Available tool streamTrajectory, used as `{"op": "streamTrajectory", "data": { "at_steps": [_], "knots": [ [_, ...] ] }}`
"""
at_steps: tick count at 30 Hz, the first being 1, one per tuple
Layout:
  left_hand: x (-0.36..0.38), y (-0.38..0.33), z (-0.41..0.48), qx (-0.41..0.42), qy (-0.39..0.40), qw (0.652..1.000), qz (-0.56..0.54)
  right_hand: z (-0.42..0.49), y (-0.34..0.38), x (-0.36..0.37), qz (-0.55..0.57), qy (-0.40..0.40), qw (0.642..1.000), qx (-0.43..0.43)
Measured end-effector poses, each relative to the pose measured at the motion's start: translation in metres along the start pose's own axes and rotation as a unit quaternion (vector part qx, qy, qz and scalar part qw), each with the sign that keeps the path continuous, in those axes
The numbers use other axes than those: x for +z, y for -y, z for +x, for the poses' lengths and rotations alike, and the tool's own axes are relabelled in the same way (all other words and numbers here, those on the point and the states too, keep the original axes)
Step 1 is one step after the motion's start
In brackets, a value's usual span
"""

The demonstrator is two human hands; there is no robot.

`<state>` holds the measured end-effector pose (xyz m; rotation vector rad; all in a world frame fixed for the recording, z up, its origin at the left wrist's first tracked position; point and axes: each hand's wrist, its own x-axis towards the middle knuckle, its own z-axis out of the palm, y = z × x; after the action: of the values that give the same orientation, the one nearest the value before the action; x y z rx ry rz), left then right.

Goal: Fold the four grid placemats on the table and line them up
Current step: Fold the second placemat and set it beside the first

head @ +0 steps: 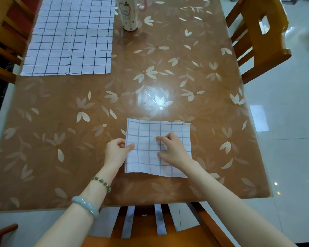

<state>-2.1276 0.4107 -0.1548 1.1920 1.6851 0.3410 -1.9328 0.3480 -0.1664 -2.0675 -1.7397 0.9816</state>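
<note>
The folded placemat [150, 148] lies near the counter's [61, 139] near edge, well this side of the mug [128, 14], the left hand's [117, 152] grip pinching its left edge, the right hand [173, 150] pressing spread-fingered on top; on the glossy surface it may slide, skewing the fold.

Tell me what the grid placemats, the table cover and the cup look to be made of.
Folded placemat and flat placemat: woven cloth by the look, matte white with dark grid lines; creases and a soft fold edge show.
Table cover: probably clear soft plastic with a pale flower print; glossy, with a bright glare patch.
Cup: likely glazed ceramic or plastic; smooth, shiny, with a printed cartoon.
</note>
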Motion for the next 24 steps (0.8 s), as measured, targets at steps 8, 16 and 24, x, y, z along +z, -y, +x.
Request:
{"op": "streamTrajectory", "data": {
  "at_steps": [8,16,24],
  "knots": [
    [-0.042,0.020,-0.004,0.094,0.032,0.993,0.057,0.010,0.028,0.017,-0.026,0.049,0.998,-0.020],
    [-0.056,0.033,-0.004,0.148,0.189,0.951,0.194,0.013,0.032,0.013,-0.140,0.091,0.986,-0.005],
    [-0.058,0.021,-0.016,0.171,0.181,0.955,0.161,0.016,0.035,0.007,-0.166,0.129,0.978,0.017]
  ]
}}
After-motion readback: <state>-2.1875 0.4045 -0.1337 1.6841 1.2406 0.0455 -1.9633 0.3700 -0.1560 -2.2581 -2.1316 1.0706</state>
